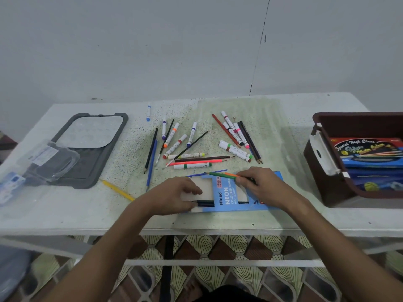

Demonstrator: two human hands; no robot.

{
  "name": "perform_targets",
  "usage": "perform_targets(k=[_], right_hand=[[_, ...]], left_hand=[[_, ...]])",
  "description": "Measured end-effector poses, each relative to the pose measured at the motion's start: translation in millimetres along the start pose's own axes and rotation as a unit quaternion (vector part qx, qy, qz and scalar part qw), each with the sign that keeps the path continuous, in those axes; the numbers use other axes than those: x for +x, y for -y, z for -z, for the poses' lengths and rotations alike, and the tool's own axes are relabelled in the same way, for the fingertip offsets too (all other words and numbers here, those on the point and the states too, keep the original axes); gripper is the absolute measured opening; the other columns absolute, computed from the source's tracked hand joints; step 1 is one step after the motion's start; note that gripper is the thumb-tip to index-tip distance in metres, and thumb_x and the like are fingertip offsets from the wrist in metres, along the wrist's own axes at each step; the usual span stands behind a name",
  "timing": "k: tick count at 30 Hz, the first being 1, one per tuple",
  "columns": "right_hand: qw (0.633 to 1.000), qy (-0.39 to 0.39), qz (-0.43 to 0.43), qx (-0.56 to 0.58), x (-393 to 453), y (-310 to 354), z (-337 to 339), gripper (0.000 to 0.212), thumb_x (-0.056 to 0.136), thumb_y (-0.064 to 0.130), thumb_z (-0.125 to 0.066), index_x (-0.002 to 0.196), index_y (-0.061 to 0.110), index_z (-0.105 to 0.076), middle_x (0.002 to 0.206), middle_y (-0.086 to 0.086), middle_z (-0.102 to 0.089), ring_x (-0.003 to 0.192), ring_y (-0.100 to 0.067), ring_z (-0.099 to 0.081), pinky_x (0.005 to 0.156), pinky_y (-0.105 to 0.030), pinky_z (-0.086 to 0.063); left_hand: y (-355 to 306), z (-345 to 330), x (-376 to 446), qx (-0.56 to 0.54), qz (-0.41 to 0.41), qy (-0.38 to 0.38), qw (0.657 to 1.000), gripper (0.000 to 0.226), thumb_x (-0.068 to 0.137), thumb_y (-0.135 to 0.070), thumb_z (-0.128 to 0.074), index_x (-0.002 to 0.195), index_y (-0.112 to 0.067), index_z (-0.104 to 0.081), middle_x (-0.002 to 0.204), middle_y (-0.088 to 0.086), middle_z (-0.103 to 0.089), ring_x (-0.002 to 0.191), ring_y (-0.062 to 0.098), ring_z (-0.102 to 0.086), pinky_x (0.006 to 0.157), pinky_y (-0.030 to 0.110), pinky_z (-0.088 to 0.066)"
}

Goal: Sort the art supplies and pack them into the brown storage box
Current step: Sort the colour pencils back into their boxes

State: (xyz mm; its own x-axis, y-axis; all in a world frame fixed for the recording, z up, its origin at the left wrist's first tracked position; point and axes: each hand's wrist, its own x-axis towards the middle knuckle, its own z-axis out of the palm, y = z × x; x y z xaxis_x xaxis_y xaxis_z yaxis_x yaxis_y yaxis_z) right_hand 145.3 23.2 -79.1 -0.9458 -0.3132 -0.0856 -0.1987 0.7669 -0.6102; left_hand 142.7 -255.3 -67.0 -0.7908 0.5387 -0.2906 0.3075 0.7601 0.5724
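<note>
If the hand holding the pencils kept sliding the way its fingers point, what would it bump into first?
Probably the left hand. The right hand points leftward over the blue pencil box, and the left hand rests on that box's other end.

Soft, even light fills the scene, moderately bright with a cool grey cast on the wall (152,46). Shadows are faint: a weak one lies on the tabletop (272,216) just near the brown storage box (322,182), and thin ones sit under the left hand (174,196) and right hand (261,184). Mild glare whitens the clear plastic case (45,162) at the left. The wide lens bows the tabletop's far edge and stretches the forearms toward the near corners. The middle is fairly sharp; the near floor (218,280) and the left edge are smeared and soft.
</note>
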Motion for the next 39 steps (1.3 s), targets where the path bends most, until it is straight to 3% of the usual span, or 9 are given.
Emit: perform_targets(k=[3,8,13,16,19,24,28,31,39], right_hand=[[1.0,-0.001,-0.005,0.002,1,-1,-1,0.026,0.098,0.037,-0.048,0.105,0.024,-0.069,0.085,0.001,-0.063,0.078,-0.008,-0.055,0.062,-0.021,-0.038],[1.0,-0.007,-0.001,-0.006,0,2,-2,0.024,0.098,0.036,-0.048,0.104,0.025,-0.068,0.083,0.005,-0.059,0.076,-0.005,-0.053,0.061,-0.019,-0.033],[0.998,-0.004,0.025,-0.055,-1,9,-3,0.028,0.098,0.036,-0.047,0.108,0.019,-0.067,0.082,0.004,-0.051,0.077,-0.011,-0.049,0.067,-0.024,-0.035],[0.995,-0.009,0.062,-0.075,2,17,-7,0.03,0.098,0.034,-0.049,0.117,0.017,-0.065,0.086,0.001,-0.051,0.081,-0.012,-0.046,0.072,-0.025,-0.035],[0.992,-0.015,0.1,-0.079,6,23,-10,0.031,0.096,0.032,-0.054,0.118,0.013,-0.064,0.088,-0.001,-0.052,0.083,-0.012,-0.047,0.072,-0.023,-0.032],[0.992,-0.027,0.11,-0.061,7,33,-7,0.038,0.094,0.03,-0.057,0.127,0.012,-0.058,0.098,-0.007,-0.061,0.091,-0.018,-0.054,0.076,-0.022,-0.035],[0.993,-0.009,0.097,-0.067,8,28,-7,0.041,0.092,0.029,-0.06,0.129,0.012,-0.057,0.105,-0.006,-0.064,0.095,-0.016,-0.055,0.077,-0.018,-0.033],[0.997,-0.001,0.065,-0.049,7,17,-7,0.043,0.09,0.029,-0.064,0.129,0.014,-0.058,0.096,0.003,-0.061,0.083,-0.006,-0.051,0.075,-0.016,-0.033],[0.996,-0.012,0.019,0.091,6,16,-3,0.027,0.086,0.015,-0.069,0.113,0.012,-0.068,0.074,0.007,-0.065,0.055,0.0,-0.056,0.054,-0.012,-0.042]], left_hand=[[-5,-4,-2,0.076,-0.003,0.012,0.997,0.026,0.082,-0.029,-0.064,0.108,-0.032,-0.069,0.109,-0.011,-0.045,0.109,0.01,-0.04,0.099,0.032,-0.036],[-7,-7,-3,0.039,0.007,0.029,0.999,0.026,0.079,-0.032,-0.058,0.1,-0.035,-0.072,0.105,-0.016,-0.046,0.105,0.007,-0.04,0.097,0.033,-0.037],[-15,-6,3,-0.019,0.017,-0.178,0.984,0.016,0.084,-0.019,-0.063,0.099,-0.025,-0.063,0.1,-0.007,-0.057,0.086,0.01,-0.056,0.078,0.028,-0.046],[-24,-7,12,0.064,-0.059,-0.224,0.971,0.035,0.085,-0.031,-0.068,0.118,-0.02,-0.062,0.114,-0.005,-0.06,0.101,0.011,-0.055,0.087,0.023,-0.041],[-32,-6,23,0.103,-0.116,-0.193,0.969,0.044,0.088,-0.038,-0.064,0.127,-0.018,-0.06,0.125,-0.002,-0.063,0.113,0.013,-0.056,0.096,0.031,-0.044],[-33,-3,28,0.072,-0.099,-0.131,0.984,0.027,0.093,-0.032,-0.058,0.117,-0.023,-0.067,0.097,-0.001,-0.069,0.082,0.013,-0.06,0.075,0.038,-0.05],[-25,-3,25,0.052,-0.057,-0.129,0.989,0.024,0.092,-0.028,-0.062,0.113,-0.021,-0.07,0.096,0.0,-0.07,0.082,0.012,-0.058,0.076,0.032,-0.048],[-14,-1,21,0.066,-0.031,-0.123,0.99,0.025,0.091,-0.029,-0.063,0.113,-0.02,-0.071,0.102,-0.004,-0.071,0.085,0.007,-0.058,0.074,0.02,-0.039],[-19,-5,17,0.272,-0.029,-0.096,0.957,0.032,0.1,-0.036,-0.042,0.129,-0.033,-0.055,0.113,-0.01,-0.062,0.108,0.014,-0.053,0.094,0.036,-0.027]])
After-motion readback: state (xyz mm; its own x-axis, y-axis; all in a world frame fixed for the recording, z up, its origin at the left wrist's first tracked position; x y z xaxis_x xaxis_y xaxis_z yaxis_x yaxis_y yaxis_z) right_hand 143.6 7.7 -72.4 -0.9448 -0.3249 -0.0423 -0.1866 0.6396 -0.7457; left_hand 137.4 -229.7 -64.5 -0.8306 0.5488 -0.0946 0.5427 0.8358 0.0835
